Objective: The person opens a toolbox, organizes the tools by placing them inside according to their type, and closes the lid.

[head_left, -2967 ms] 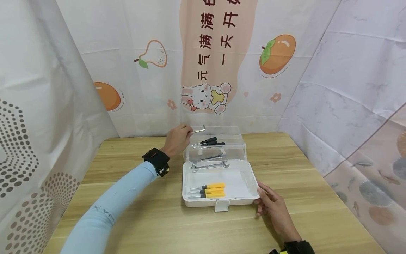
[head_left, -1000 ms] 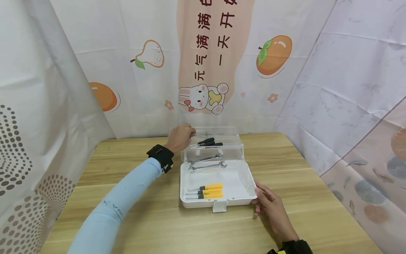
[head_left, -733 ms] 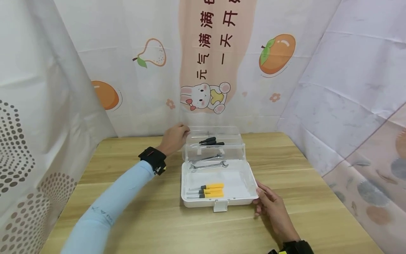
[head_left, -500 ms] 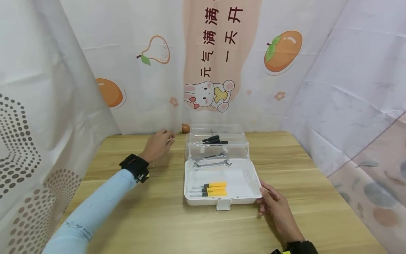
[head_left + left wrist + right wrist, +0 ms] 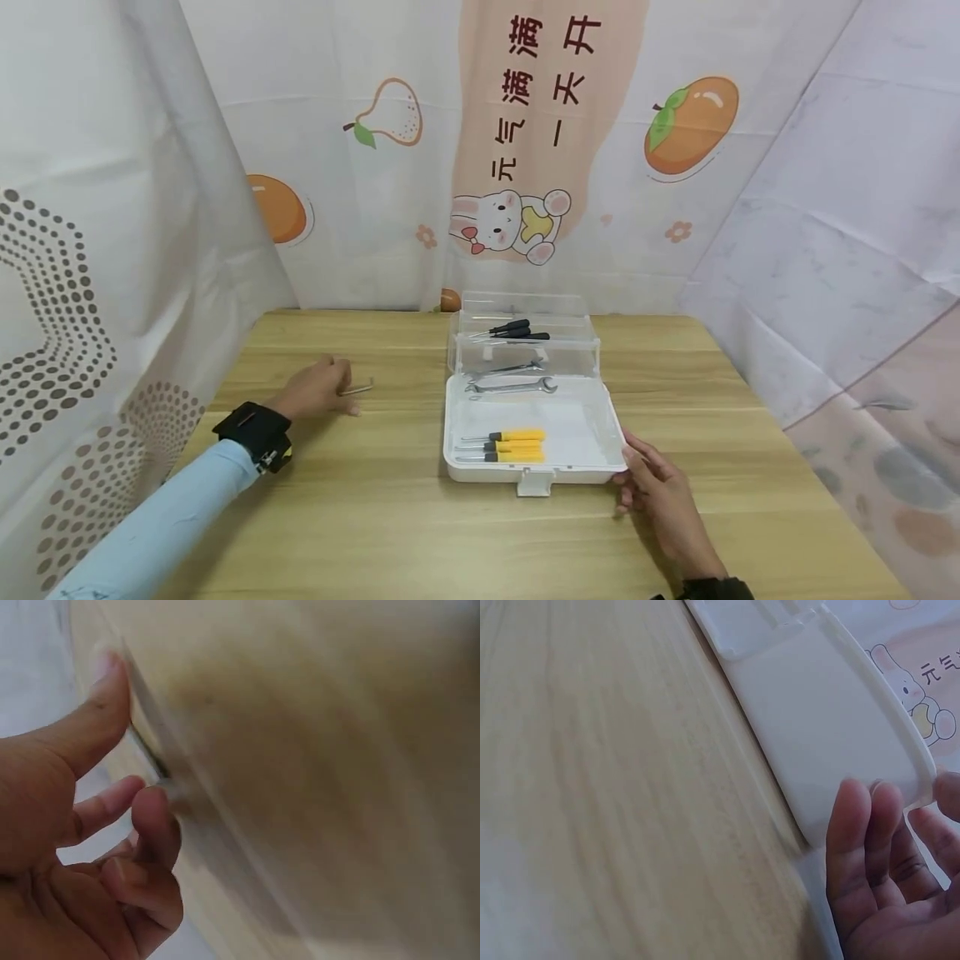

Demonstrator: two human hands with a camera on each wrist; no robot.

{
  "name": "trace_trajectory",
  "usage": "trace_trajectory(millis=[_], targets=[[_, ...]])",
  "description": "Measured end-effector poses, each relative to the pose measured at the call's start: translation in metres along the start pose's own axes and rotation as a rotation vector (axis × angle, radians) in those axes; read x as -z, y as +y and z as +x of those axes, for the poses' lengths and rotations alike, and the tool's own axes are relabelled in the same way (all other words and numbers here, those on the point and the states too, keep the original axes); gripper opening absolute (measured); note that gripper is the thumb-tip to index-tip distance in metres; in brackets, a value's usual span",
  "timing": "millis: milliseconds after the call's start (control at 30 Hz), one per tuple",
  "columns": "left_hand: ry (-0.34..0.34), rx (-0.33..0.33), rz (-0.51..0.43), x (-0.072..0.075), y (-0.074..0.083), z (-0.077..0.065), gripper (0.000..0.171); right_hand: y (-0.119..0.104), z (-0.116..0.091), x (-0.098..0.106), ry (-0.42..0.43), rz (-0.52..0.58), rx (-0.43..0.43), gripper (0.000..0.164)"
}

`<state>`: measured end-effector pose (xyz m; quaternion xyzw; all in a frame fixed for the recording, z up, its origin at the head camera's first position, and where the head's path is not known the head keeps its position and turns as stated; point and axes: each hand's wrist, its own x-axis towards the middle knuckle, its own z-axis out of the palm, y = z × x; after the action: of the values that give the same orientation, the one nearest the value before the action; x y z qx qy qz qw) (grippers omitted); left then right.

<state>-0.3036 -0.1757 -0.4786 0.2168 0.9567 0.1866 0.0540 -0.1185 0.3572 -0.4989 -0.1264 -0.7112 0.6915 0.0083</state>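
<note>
Over the table's left part, my left hand [image 5: 318, 390] pinches a small L-shaped hex key [image 5: 358, 388], its bent end poking out to the right. In the left wrist view the fingers are curled, and only a thin dark piece of the key shows behind the thumb. My right hand [image 5: 667, 496] grips the front right corner of a white toolbox [image 5: 491, 475], thumb at the rim and fingertips against its side. Inside lie several yellow-handled screwdrivers [image 5: 517, 446] and two wrenches [image 5: 517, 387]. Several black-handled screwdrivers [image 5: 517, 331] lie in the opened clear lid [image 5: 555, 354].
The toolbox stands on a wooden table [image 5: 390, 533], its latch [image 5: 534, 483] hanging at the front. Behind the lid hangs a printed curtain [image 5: 390, 192], with more cloth [image 5: 825, 208] along both sides.
My left hand has moved from the lid's left edge leftward and toward me, carrying the hex key. The right hand keeps its grip on the toolbox corner. The head view has shifted slightly.
</note>
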Motion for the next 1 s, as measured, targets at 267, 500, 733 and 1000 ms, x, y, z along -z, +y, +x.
trace_trajectory(millis=[267, 500, 733, 1000], targets=[[-0.072, -0.012, -0.07, 0.004, 0.0, -0.003, 0.018, -0.001, 0.0, 0.002, -0.003, 0.026, -0.022, 0.06], [-0.1, -0.001, -0.104, 0.0, 0.001, -0.005, 0.019, -0.001, 0.0, 0.003, -0.014, 0.036, -0.032, 0.06], [-0.117, -0.02, -0.11, -0.006, 0.002, -0.003, 0.017, 0.0, 0.001, 0.002, -0.033, 0.043, -0.024, 0.06], [0.056, -0.1, 0.035, -0.008, 0.013, -0.005, 0.02, -0.001, 0.001, 0.0, -0.038, 0.045, -0.042, 0.062]])
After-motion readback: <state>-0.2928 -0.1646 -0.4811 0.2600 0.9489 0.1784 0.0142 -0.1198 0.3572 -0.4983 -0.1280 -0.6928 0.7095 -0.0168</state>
